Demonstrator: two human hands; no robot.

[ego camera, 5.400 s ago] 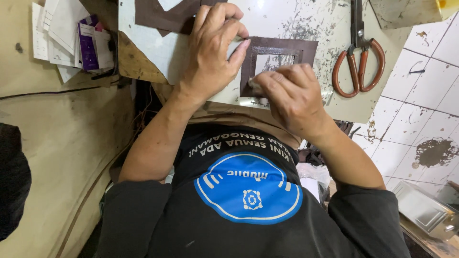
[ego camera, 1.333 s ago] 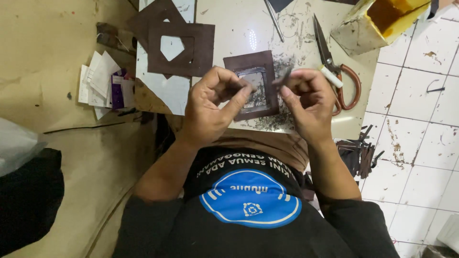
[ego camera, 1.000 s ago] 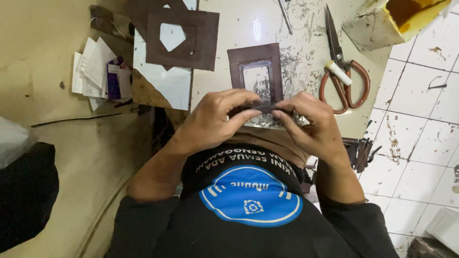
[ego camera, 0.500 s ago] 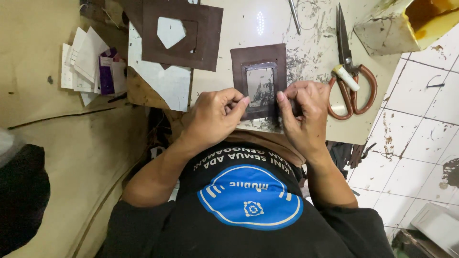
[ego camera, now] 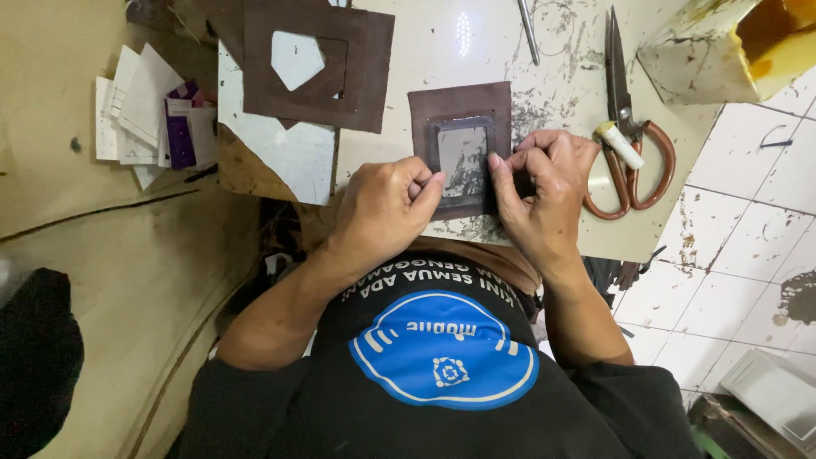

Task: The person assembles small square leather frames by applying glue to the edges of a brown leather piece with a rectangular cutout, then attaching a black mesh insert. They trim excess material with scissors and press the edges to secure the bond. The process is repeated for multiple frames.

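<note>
Right now both hands work on a dark brown leather frame point(ego camera: 460, 149) that lies flat near the desk's point(ego camera: 408, 51) front edge, close to the person's body. This frame is a rectangle with a rectangular window cut in its middle, through which the stained desk top shows. The left hand point(ego camera: 382, 208) sits at the frame's lower left corner, its fingers curled in and the thumb tip pressed down on the leather beside the window. The right hand point(ego camera: 540, 191) covers the frame's lower right side; its fingers are bent and pinched together on the frame's right border, with the forefinger tip pressing at the window's right edge. Whether a small tool is held between those fingers cannot be told.

Further back on the desk, toward its left edge, lies a larger brown leather piece point(ego camera: 319, 64) with an irregular hole cut out, resting on a sheet of white paper point(ego camera: 280, 157). Just right of the right hand lie scissors point(ego camera: 625, 127) with reddish-brown handles, blades pointing toward the far edge, and a short white stick point(ego camera: 619, 144) across the handles. At the desk's far right corner stands a yellow carton point(ego camera: 731, 47), smeared and open. Off the desk's left edge a small heap of white and purple paper scraps point(ego camera: 153, 119) sits on a tan surface.
</note>
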